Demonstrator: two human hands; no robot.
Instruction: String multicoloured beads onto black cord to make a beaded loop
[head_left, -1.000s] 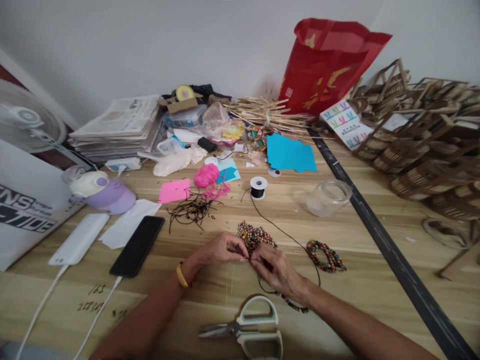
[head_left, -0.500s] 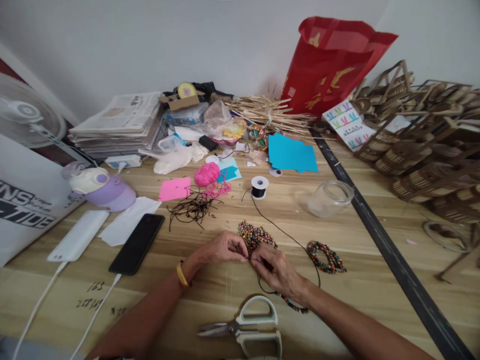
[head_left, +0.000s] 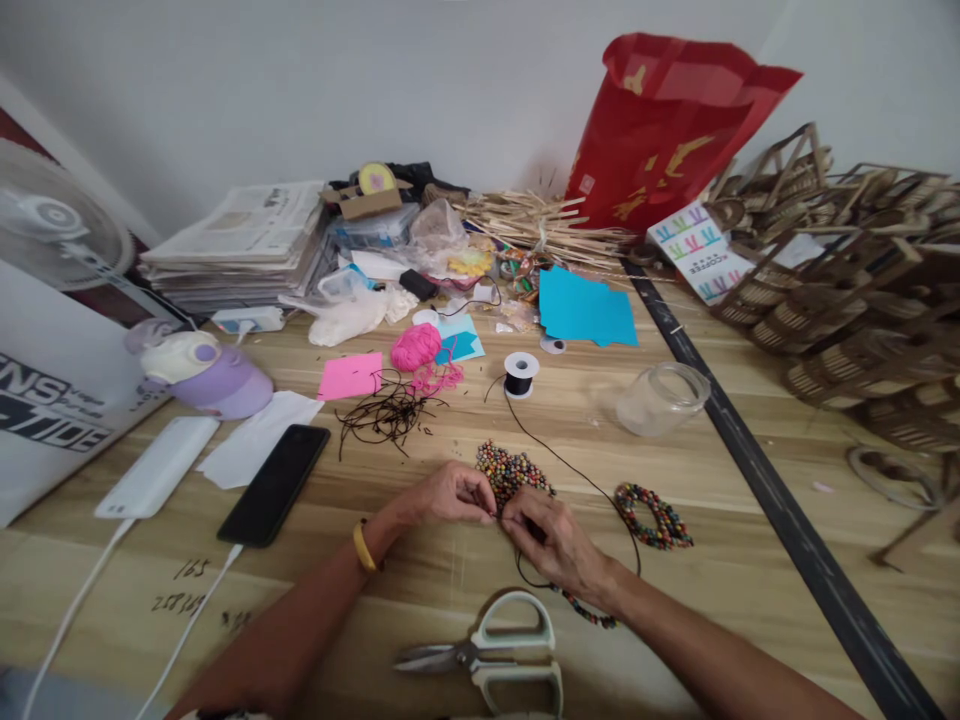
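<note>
My left hand (head_left: 457, 495) is closed in a pinch at the near edge of a pile of small multicoloured beads (head_left: 514, 468). What sits between its fingertips is too small to make out. Touching or almost touching it, my right hand (head_left: 551, 535) is also pinched, on a thin black cord (head_left: 559, 450). This cord runs from a white spool (head_left: 521, 375), passes around my right wrist and loops back under the hand. A short row of strung beads (head_left: 589, 610) lies on it below the wrist. To the right rests a coiled beaded strand (head_left: 652, 517).
Scissors with pale handles (head_left: 517, 650) lie close in front. A glass jar (head_left: 664, 400) lies on its side at right. Cut black cords (head_left: 386, 410), pink yarn (head_left: 416, 347) and a phone (head_left: 274, 487) are to the left. Wooden baskets (head_left: 817, 300) crowd the right.
The view has shifted very slightly. Both hands keep the same pinched pose at the bead pile, and nothing else has visibly moved.
</note>
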